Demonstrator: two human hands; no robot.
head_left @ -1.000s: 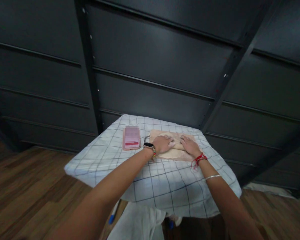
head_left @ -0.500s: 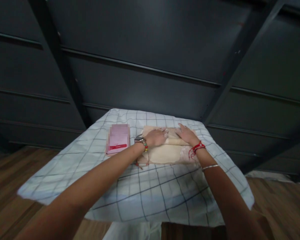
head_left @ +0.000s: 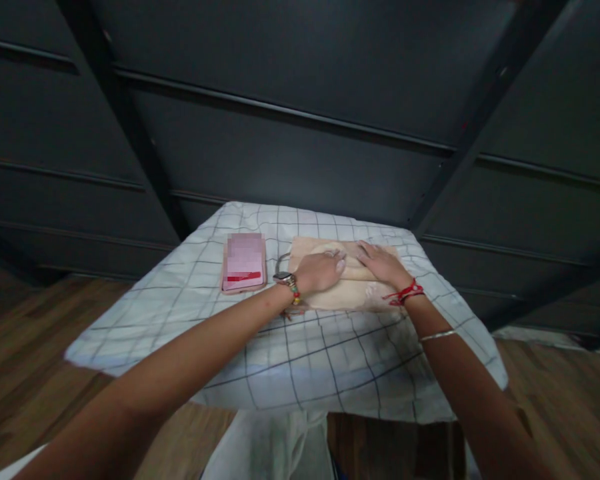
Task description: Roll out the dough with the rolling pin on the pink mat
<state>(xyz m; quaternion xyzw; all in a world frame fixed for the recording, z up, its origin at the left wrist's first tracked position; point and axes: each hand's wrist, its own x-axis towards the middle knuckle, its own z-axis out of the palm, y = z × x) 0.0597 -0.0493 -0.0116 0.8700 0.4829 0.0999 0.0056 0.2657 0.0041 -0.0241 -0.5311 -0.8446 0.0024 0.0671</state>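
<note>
A beige cloth piece [head_left: 330,300], perhaps a flat fabric bag, lies on the checked tablecloth with a fold or ridge across its middle. A pale lacy patch shows near its lower right, and a thin cord loops out at its left edge. My left hand [head_left: 323,270], wearing a watch and beads at the wrist, rests on the cloth's upper part with fingers slightly bent. Beside it my right hand [head_left: 384,265], with red strings on the wrist, lies flat there, fingers stretched inward. The cloth directly under both palms is hidden.
A phone [head_left: 245,292] in a pink case lies left of the cloth, its screen lit and partly blurred out. The white checked tablecloth [head_left: 180,313] covers a small table. Dark metal panels [head_left: 300,160] rise behind it, and wooden floor [head_left: 30,320] shows around.
The view has shifted a little, so the table sits slightly higher. My left fingers look more bent than before; both hands stay on the beige cloth.
</note>
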